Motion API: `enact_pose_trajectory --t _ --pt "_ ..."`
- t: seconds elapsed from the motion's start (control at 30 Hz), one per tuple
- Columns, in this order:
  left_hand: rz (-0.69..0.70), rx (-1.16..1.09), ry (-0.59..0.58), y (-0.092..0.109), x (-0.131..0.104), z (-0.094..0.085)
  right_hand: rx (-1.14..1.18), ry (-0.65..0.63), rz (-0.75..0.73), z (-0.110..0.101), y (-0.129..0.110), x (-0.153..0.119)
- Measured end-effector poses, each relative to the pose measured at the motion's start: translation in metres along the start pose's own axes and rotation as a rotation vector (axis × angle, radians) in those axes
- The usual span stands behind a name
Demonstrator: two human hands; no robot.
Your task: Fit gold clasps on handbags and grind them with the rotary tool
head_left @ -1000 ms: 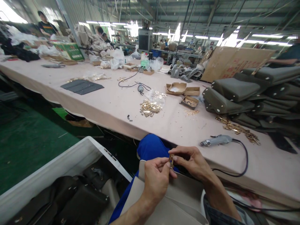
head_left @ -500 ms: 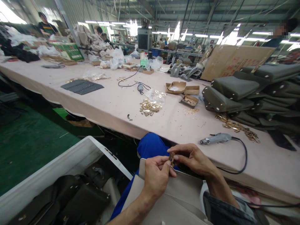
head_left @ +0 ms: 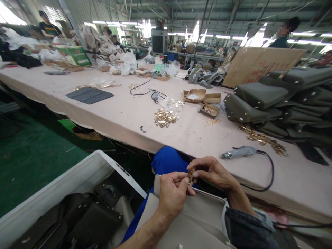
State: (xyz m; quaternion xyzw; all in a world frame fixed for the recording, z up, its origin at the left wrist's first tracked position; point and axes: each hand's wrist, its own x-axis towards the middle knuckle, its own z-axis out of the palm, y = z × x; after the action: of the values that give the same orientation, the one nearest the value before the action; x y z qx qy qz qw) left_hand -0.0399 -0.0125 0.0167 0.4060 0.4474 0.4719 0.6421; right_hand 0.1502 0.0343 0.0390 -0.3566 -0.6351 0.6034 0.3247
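Note:
A small gold metal fitting (head_left: 190,175) is held between my two hands, above the edge of a beige bag (head_left: 204,204) lying on my lap. My left hand (head_left: 173,192) pinches the fitting and the bag's edge between thumb and fingers. From the right, my right hand (head_left: 211,173) grips the fitting with thumb and forefinger. A grey electric screwdriver (head_left: 240,152) lies on the table to the right of my hands, its cable curling over the table's edge. A pile of gold fittings (head_left: 164,118) sits on the table ahead.
Dark bags (head_left: 261,95) are stacked on the right of the table (head_left: 129,114), beside more gold pieces (head_left: 261,140). Small cardboard boxes (head_left: 209,110) stand mid-table. A white bin (head_left: 85,166) with dark bags is at lower left. People are in the background.
My right hand has shifted slightly, and the fitting looks tilted a little differently. In the background at the right, a person has moved left behind the cardboard.

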Motion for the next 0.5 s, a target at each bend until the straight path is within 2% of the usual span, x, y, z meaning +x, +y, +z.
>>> enact_pose_trajectory --t 0.23,0.37,0.5 --pt "-0.046 -0.043 0.014 0.0021 0.0020 0.0025 -0.020 0.057 0.020 0.0003 0.0062 0.0001" --pt "-0.117 -0.110 -0.048 0.0054 0.0038 -0.0020 0.066 0.031 0.027 0.0016 0.0079 0.0005" --pt "-0.126 -0.148 -0.101 0.0058 0.0055 -0.0070 0.103 0.010 0.016 0.0030 0.0065 0.0004"
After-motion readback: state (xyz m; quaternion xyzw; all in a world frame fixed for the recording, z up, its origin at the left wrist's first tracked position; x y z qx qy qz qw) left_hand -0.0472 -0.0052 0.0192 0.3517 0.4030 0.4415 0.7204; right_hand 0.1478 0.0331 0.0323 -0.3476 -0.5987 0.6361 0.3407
